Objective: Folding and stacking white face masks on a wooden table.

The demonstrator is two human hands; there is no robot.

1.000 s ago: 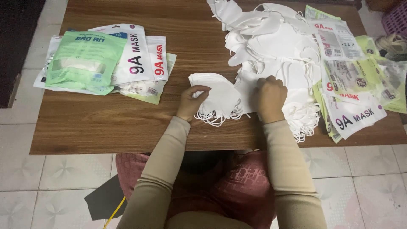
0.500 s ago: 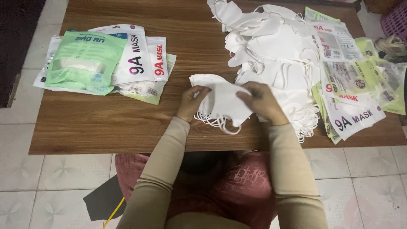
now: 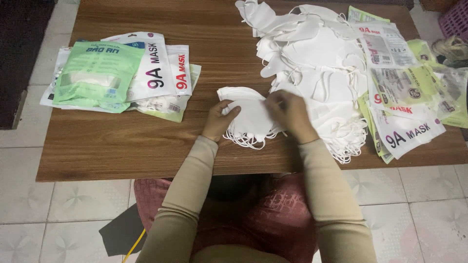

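A small stack of white face masks (image 3: 251,117) lies near the front edge of a wooden table (image 3: 122,146), its ear loops hanging toward me. My left hand (image 3: 219,121) grips the stack's left side. My right hand (image 3: 290,114) rests on the stack's right side, fingers pinching the top mask. Just right of my right hand spreads a big loose heap of white masks (image 3: 317,63).
Filled mask packets, green and white (image 3: 122,73), are stacked at the table's left. Empty flat packets (image 3: 404,97) fan out at the right edge. A purple basket (image 3: 456,19) sits at the far right. Tiled floor surrounds the table.
My right hand moved left from the loose heap onto the small stack, bringing a mask onto it. My left hand stayed on the stack's left side.
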